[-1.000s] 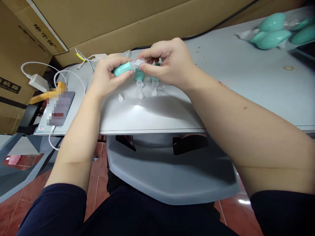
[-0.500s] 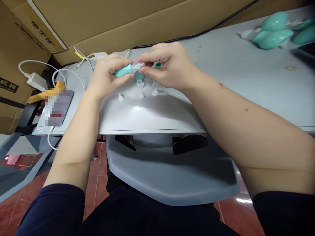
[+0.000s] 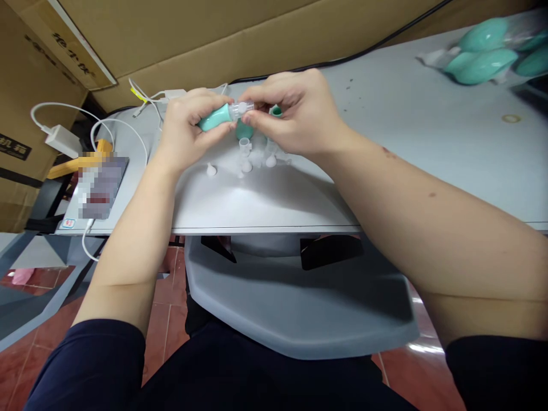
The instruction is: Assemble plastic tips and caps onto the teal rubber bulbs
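Note:
My left hand is wrapped around a teal squeeze bulb, held tilted above the table. A clear plastic connector sits at the bulb's end, and my right hand pinches it between thumb and fingers. Below the hands another teal piece shows in part. Beside it a clear fitting stands upright. Several small white mushroom-shaped valves, one of them a white valve at the left, lie on the table in front. A teal tube end is partly hidden behind my right hand.
On the grey table, more teal bulbs lie at the far right. To the left are a phone, a yellow object and white charging cables. Cardboard stands behind. A grey chair sits below the table's front edge.
Both hands stay on the bulb and connector, with only a slight shift in the fingers. The connector looks a little more in line with the bulb. The camera view has moved slightly.

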Demonstrator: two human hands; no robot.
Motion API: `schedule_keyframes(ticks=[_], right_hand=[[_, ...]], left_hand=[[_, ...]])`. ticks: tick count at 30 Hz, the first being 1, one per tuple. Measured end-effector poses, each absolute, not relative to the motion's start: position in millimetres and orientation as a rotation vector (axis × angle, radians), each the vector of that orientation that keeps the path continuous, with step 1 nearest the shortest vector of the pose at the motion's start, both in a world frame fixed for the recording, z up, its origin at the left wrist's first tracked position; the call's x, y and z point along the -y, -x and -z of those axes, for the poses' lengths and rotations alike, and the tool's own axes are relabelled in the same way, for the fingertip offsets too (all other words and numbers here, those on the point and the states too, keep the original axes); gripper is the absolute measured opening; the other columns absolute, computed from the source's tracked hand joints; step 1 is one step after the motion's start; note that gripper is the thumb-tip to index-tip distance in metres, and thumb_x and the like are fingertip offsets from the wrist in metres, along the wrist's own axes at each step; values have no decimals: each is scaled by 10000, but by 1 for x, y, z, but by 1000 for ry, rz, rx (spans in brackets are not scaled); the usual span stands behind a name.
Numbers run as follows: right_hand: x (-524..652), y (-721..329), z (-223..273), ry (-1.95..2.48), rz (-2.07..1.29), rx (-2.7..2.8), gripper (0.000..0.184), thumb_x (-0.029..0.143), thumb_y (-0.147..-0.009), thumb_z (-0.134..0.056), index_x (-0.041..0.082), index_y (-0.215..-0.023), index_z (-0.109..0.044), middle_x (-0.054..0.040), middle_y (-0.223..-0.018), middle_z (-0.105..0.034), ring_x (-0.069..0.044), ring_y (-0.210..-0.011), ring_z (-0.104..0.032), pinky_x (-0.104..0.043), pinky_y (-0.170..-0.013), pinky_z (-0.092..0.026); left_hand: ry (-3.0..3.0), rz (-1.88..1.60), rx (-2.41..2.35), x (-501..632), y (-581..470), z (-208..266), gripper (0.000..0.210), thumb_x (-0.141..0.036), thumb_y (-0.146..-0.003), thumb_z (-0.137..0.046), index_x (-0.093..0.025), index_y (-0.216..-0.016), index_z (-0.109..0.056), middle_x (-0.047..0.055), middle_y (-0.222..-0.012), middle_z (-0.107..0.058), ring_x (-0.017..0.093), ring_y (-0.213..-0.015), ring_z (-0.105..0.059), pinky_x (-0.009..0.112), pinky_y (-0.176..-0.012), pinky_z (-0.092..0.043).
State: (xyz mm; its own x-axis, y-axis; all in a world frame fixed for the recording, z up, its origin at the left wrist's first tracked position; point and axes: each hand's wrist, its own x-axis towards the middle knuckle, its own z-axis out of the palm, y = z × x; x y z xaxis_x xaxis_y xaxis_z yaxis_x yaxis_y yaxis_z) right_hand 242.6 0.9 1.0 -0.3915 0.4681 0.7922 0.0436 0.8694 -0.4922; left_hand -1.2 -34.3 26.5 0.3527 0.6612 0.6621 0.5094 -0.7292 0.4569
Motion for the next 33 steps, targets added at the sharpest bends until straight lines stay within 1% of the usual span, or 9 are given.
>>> schedule_keyframes(ticks=[3, 8, 11, 13, 20, 23, 26, 30, 33], right_hand=[[1, -241, -2, 370, -487, 1934, 180, 264, -914, -702, 289, -904, -880, -1, -774, -686, -215, -723, -583, -399, -726, -467], [-5, -241, 3, 432, -460, 2020, 150, 246, -945, -730, 314, -907, -858, 5, -827, -746, -231, -785, -653, -395, -804, -546], [-11, -243, 8, 515, -450, 2095, 104, 379, -1003, -792, 321, -983, -877, -16, -859, -747, -252, -821, -679, -410, -855, -573], [-13, -243, 10, 572, -443, 2159, 196, 494, -1017, -795, 319, -1005, -884, -27, -865, -749, -257, -843, -674, -421, -893, -575], [-3, -236, 3, 708, -510, 2096, 370, 657, -1020, -740, 322, -1077, -888, -37, -957, -826, -296, -969, -702, -463, -994, -581], [5, -236, -5, 770, -516, 2084, 329, 590, -991, -766, 329, -1168, -860, -42, -1030, -831, -322, -940, -702, -511, -968, -602], [14, -237, -10, 815, -353, 2005, 371, 429, -1001, -732, 268, -1331, -785, -113, -1199, -812, -362, -993, -713, -553, -977, -613], [27, -225, -6, 744, -194, 2212, 146, 357, -1034, -702, 270, -1100, -798, -126, -1062, -791, -397, -1023, -689, -583, -1028, -568], [35, -209, 3, 572, -162, 2457, 166, 271, -1021, -705, 200, -1103, -831, -107, -1175, -818, -376, -1144, -671, -550, -1052, -536]], left_hand=[[-2469, -1285, -1087, 35, 2, -27, 114, -372, -954, -900, -357, -1064, -923, 12, -1100, -896, 290, -1050, -811, 459, -1038, -648], [-2574, -1215, -1127, 33, 7, -28, 172, -477, -971, -857, -380, -1093, -929, 21, -1082, -895, 292, -1044, -823, 461, -984, -656], [-2698, -1096, -1176, 27, 11, -24, 290, -592, -991, -791, -369, -1118, -927, 59, -1081, -878, 337, -1020, -818, 516, -935, -667], [-2764, -1061, -1162, 22, 14, -19, 363, -642, -995, -748, -342, -1107, -917, 86, -1051, -862, 354, -968, -811, 536, -881, -660], [-2739, -1279, -1031, 10, 14, -7, 370, -619, -1051, -758, -302, -1178, -902, 63, -1074, -890, 308, -995, -811, 481, -909, -672], [-2681, -1209, -1228, 2, 14, -4, 416, -659, -1005, -774, -314, -1213, -876, 74, -1063, -878, 347, -1011, -804, 517, -934, -666], [-2601, -1353, -1253, -6, 18, -1, 320, -599, -983, -782, -367, -1194, -848, 64, -1095, -869, 368, -1039, -791, 553, -961, -661], [-2528, -1477, -1232, -14, 21, 4, 211, -541, -948, -779, -370, -1067, -812, 48, -1063, -864, 362, -999, -782, 570, -934, -650], [-2515, -1440, -1273, -16, 21, 8, 184, -517, -916, -784, -353, -997, -796, 41, -976, -848, 342, -913, -768, 566, -854, -630]])
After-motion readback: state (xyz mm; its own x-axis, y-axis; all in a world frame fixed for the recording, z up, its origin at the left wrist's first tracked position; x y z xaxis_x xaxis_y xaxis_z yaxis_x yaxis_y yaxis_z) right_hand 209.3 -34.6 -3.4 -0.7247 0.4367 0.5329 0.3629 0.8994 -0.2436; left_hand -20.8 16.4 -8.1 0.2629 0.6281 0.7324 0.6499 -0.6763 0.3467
